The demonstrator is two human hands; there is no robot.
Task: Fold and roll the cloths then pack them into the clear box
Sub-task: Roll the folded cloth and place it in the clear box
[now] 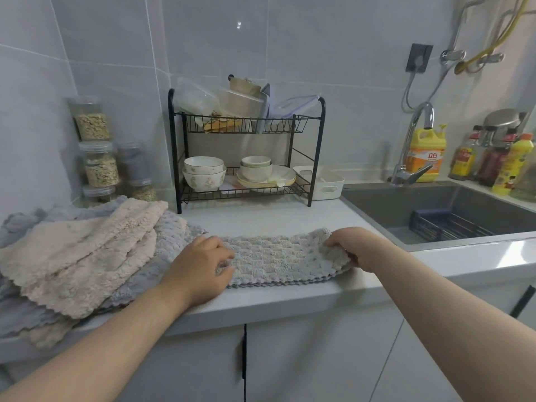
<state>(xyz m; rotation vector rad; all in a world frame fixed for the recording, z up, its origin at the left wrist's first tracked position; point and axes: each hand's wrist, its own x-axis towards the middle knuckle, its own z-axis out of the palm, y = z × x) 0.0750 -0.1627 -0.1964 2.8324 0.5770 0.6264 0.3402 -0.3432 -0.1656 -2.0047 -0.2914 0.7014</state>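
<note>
- A loose pile of cloths [87,250], beige over grey, is heaped at the far left of the worktop [261,219], with its near edge overhanging the front. None of these is folded yet.
- A clear container [197,97] is seen on the top tier of the dish rack [319,140], behind and well apart from the hands. Whether it is the box meant cannot be told.
- The left hand [200,265] is set on the left end of the folded cloth [278,256], with the fingers curled down and the end pinched against the thumb.
- The folded cloth, a grey waffle-textured strip, is laid flat between the two hands near the worktop's front edge, just beside the pile. Its long axis runs left to right across the body.
- The right hand [359,248] is closed round the strip's right end, which is lifted and curled slightly off the surface. A roll is judged likely to start here and travel leftward along the long axis toward the left hand.
- Each end is held by its nearer hand, so no reach across is needed.
- The sink [406,204] lies just beyond the right hand.
</note>
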